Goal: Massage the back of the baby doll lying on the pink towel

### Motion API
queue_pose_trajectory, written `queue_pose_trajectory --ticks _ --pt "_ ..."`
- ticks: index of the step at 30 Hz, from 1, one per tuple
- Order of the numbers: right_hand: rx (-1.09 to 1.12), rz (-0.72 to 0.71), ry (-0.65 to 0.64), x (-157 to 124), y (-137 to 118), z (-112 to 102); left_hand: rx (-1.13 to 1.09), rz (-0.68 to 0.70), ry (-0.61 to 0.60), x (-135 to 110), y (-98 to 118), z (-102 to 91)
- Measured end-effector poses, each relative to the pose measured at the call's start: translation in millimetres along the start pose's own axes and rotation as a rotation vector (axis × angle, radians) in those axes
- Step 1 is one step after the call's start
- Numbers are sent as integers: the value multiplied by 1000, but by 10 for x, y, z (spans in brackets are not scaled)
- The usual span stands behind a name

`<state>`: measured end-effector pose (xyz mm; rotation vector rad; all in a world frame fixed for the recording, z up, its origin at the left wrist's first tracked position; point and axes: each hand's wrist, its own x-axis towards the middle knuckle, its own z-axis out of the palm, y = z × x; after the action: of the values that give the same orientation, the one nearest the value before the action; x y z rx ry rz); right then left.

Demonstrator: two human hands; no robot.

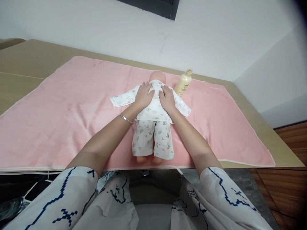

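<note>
A baby doll (157, 77) lies on a pink mat (79, 105), its head toward the wall and its feet toward me. It wears a white patterned top (153, 110) with the sleeves spread out, and matching trousers (143, 137). My left hand (144, 95) rests flat on the left side of the doll's chest, fingers stretched out. On the right side of the chest, my right hand (167, 98) lies flat in the same way. Neither hand grips anything. The doll's face is not visible.
A cream pump bottle (183, 83) is on the mat, right of the doll's head. The mat covers most of a wooden table (261, 127) that stands by a white wall (96, 25). Wooden panelling (280, 185) is at the lower right.
</note>
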<state>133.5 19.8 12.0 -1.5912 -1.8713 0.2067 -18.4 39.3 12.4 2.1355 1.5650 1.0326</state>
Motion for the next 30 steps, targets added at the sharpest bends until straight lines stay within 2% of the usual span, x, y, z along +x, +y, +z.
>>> queue_pose_trajectory --ticks 3,10,12,15,18,20,22,26,30 --pt "19 -28 -62 71 72 -40 30 -10 -44 -19 23 31" --pt "64 21 -117 220 224 -96 103 98 59 -238 235 108" --pt "27 32 -95 178 151 -96 78 105 37 -205 204 112" --pt "-70 7 -60 33 -77 -119 -18 51 -2 -59 48 111" --pt "-130 -32 -95 -103 -303 -174 -97 29 9 85 -118 128" --pt "-135 -53 -124 -127 -354 -206 -99 29 31 113 -151 143" --pt "-106 -67 -122 -88 -295 -221 -56 30 43 70 -96 145" --pt "19 -126 -121 76 15 -181 54 108 27 -115 164 100" --pt "-4 -79 -102 142 164 -94 32 173 -17 -163 276 47"
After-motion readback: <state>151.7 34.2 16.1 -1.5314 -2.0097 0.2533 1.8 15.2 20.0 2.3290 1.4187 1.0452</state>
